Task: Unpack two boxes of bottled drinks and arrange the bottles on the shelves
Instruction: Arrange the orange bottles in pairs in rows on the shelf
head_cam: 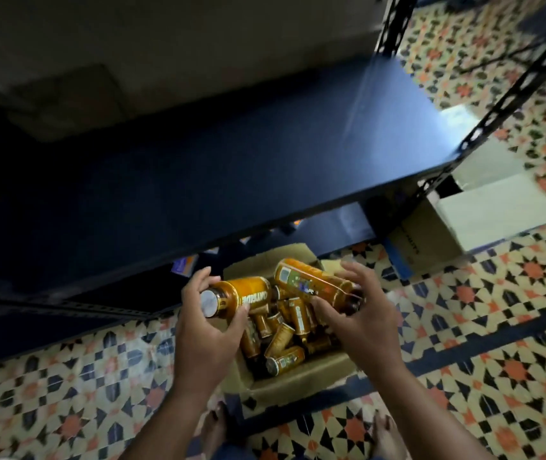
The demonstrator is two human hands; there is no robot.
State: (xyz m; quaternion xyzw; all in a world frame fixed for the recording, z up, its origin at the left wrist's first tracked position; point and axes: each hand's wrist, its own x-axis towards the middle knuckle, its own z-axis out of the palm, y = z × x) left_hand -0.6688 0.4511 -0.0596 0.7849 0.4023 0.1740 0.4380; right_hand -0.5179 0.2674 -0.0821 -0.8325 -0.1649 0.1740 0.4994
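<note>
My left hand (207, 323) grips an orange bottle (241, 295) lying sideways, its silver cap pointing towards me. In my right hand (359, 313) a second orange bottle (311, 280) lies tilted, held at its dark cap end with thumb below and fingers spread above. Both hands hover over an open cardboard box (301, 383) on the floor, where several more orange bottles (285, 340) lie jumbled. A dark blue shelf board (231, 167) stretches just beyond the hands, with nothing standing on its visible part.
The rack's black perforated uprights (497, 117) rise at the right. A second cardboard box (474, 224) with white flaps sits on the patterned tile floor (497, 327) right of the rack. A lower shelf (338, 230) shows under the board. My bare feet (215, 433) stand near the box.
</note>
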